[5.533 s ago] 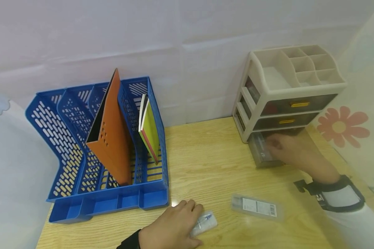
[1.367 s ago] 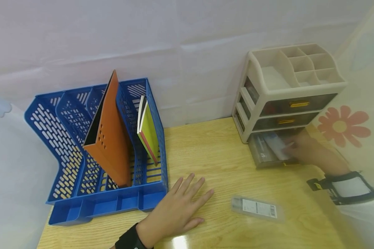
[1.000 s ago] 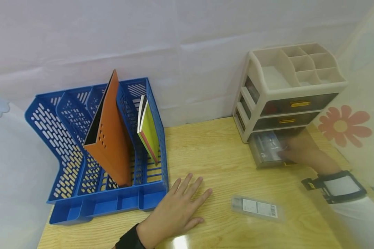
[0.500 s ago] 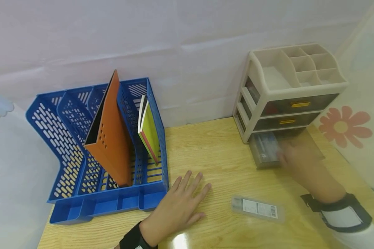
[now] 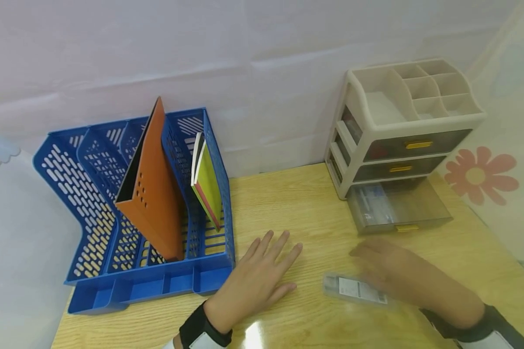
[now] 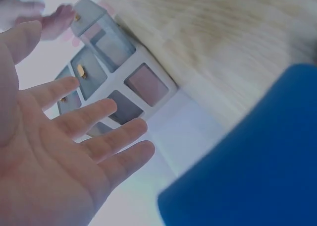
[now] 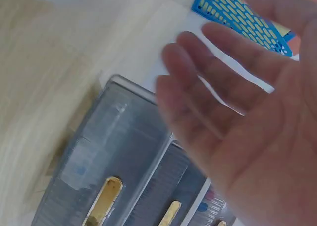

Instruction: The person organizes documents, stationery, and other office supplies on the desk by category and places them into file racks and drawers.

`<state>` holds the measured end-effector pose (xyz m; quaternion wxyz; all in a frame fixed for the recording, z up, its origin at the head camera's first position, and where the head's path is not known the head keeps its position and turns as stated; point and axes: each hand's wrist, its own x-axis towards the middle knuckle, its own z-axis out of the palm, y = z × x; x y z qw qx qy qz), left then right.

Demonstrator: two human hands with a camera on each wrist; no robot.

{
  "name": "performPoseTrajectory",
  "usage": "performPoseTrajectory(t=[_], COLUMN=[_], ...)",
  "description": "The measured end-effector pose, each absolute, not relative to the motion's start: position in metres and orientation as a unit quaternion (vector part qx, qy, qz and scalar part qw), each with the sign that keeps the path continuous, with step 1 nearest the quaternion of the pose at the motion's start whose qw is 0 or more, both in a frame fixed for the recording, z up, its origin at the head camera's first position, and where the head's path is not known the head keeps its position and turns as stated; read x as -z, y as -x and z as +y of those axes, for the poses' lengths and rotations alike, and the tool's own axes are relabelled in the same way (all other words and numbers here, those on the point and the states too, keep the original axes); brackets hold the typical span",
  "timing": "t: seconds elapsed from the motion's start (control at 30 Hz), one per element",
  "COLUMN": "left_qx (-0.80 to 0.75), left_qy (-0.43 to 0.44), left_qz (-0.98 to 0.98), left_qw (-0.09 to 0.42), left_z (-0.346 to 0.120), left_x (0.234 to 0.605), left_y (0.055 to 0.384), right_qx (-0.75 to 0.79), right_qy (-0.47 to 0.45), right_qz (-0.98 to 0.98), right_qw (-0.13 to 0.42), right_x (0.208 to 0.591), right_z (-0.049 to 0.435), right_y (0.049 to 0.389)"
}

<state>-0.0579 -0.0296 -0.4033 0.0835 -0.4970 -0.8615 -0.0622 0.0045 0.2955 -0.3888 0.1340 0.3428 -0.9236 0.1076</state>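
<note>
My left hand (image 5: pixel 262 274) lies on the table with fingers spread, holding nothing, to the right of the blue file rack's front corner. The right hand (image 5: pixel 393 269), blurred by motion, is over the table in front of the cabinet's pulled-out bottom drawer (image 5: pixel 423 206). Its fingers are loosely bent and hold nothing in the right wrist view. Below them is a slim clear plastic case (image 5: pixel 332 285) with a white barcode label, its right end partly covered by the hand. Inside the drawer, on the left, lie clear plastic packets (image 5: pixel 377 206).
A cream desktop cabinet (image 5: pixel 361 138) with yellow drawer handles and top compartments stands at the back right, upper drawers closed. The blue file rack (image 5: pixel 148 278) at left holds an orange folder (image 5: pixel 157 194) and thin books (image 5: pixel 208 182). A pale curtain hangs behind.
The small clear packet that was by my left hand is gone from the table; my right hand placed a packet in the drawer. That hand has since withdrawn from the drawer toward the plastic case.
</note>
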Motion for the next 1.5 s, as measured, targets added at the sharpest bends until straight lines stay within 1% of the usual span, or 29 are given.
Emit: performPoseTrajectory(t=[0.07,0.13,0.2,0.23,0.3,0.4,0.5,0.6,0.67,0.7,0.77,0.83,0.97,1.13,1.27,1.37,1.5], left_qx=[0.063,0.066,0.070,0.073,0.078,0.084,0.090,0.094,0.094,0.093,0.095,0.096,0.117,0.202,0.274,0.313,0.371], left_qy=[0.488,0.477,0.470,0.468,0.465,0.466,0.468,0.470,0.474,0.478,0.486,0.494,0.521,0.543,0.542,0.533,0.527], left_qz=[-0.867,-0.873,-0.877,-0.878,-0.879,-0.878,-0.878,-0.877,-0.875,-0.873,-0.868,-0.861,-0.837,-0.797,-0.766,-0.754,-0.734], left_qw=[0.080,0.074,0.069,0.066,0.065,0.063,0.051,0.036,0.035,0.039,0.050,0.066,0.120,0.173,0.209,0.223,0.215], left_z=[-0.027,-0.026,-0.025,-0.024,-0.023,-0.019,-0.015,-0.010,-0.007,-0.006,-0.004,-0.002,0.001,0.004,0.004,0.003,0.000], left_x=[0.402,0.400,0.398,0.398,0.397,0.395,0.393,0.391,0.390,0.390,0.390,0.390,0.388,0.378,0.367,0.361,0.357], left_y=[0.060,0.063,0.064,0.065,0.066,0.067,0.066,0.065,0.064,0.063,0.063,0.062,0.061,0.065,0.073,0.078,0.081], right_qx=[-0.103,-0.113,-0.121,-0.125,-0.137,-0.149,-0.153,-0.147,-0.141,-0.142,-0.145,-0.155,-0.181,-0.212,-0.243,-0.270,-0.295], right_qy=[-0.319,-0.277,-0.235,-0.225,-0.213,-0.221,-0.238,-0.264,-0.279,-0.284,-0.292,-0.294,-0.290,-0.269,-0.280,-0.301,-0.326], right_qz=[-0.939,-0.954,-0.962,-0.963,-0.962,-0.959,-0.955,-0.952,-0.950,-0.948,-0.945,-0.943,-0.940,-0.939,-0.928,-0.914,-0.897], right_qw=[0.073,-0.004,-0.067,-0.084,-0.102,-0.100,-0.085,-0.047,-0.020,-0.015,-0.004,-0.006,-0.017,-0.037,-0.034,-0.032,-0.040], right_x=[0.391,0.391,0.392,0.393,0.395,0.400,0.404,0.409,0.411,0.410,0.405,0.397,0.378,0.358,0.344,0.335,0.327], right_z=[0.293,0.290,0.286,0.283,0.280,0.277,0.277,0.279,0.279,0.278,0.275,0.272,0.264,0.256,0.253,0.250,0.249], right_y=[-0.010,-0.015,-0.019,-0.020,-0.021,-0.020,-0.019,-0.015,-0.012,-0.009,-0.003,0.003,0.014,0.026,0.037,0.043,0.045])
